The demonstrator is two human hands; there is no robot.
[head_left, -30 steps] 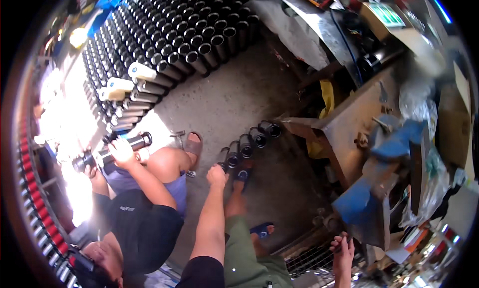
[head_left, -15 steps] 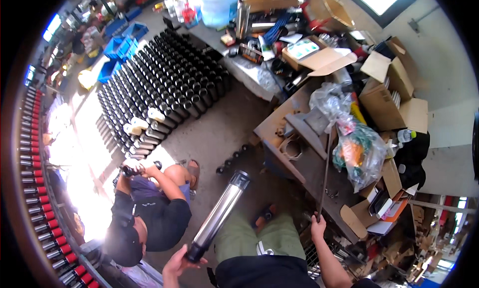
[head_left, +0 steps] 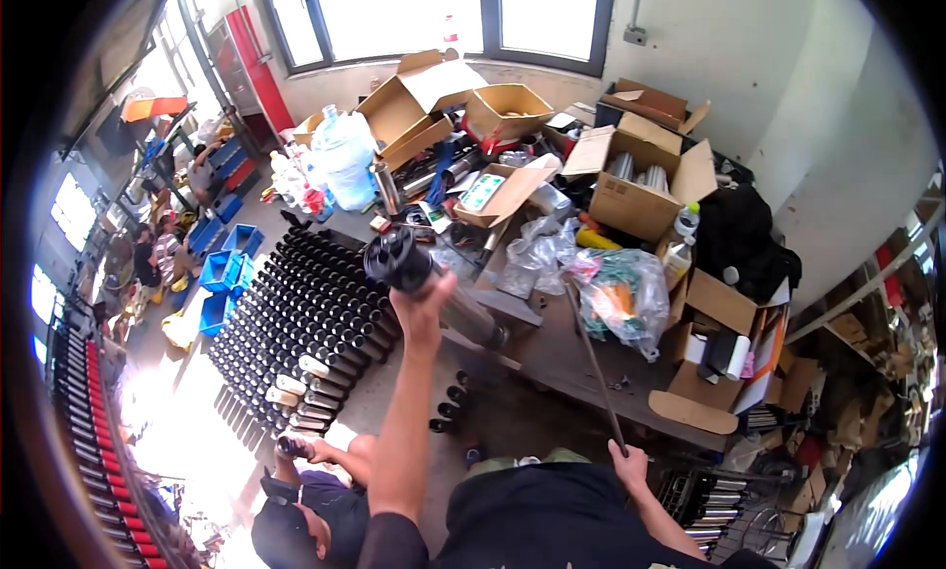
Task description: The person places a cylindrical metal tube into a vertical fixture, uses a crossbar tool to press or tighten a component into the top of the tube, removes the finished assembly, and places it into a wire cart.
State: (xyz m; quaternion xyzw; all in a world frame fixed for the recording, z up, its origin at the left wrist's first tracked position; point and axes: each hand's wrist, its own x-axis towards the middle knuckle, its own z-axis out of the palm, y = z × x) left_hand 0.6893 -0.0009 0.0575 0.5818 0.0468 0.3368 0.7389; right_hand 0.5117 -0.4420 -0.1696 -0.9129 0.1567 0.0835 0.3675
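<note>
Left hand (head_left: pixel 423 309) fingers clamped the cylinder (head_left: pixel 467 317), axis ten to four o'clock, lower end apparently over the bench (head_left: pixel 552 347); right hand (head_left: pixel 629 466) gripped the rod (head_left: pixel 593 367), pointing eleven o'clock.

Two wearer's hands (head_left: pixel 422 311), one raised cylinder (head_left: pixel 398 264), one rod (head_left: pixel 595 371)

The person wears a plain black top (head_left: pixel 552 515) with short black sleeves (head_left: pixel 394 541), over olive-green shorts (head_left: pixel 567 457) showing a bit of white at the waist. The left hand (head_left: pixel 422 311) and right hand (head_left: pixel 630 465) are bare, like the forearms (head_left: pixel 402 436).
</note>
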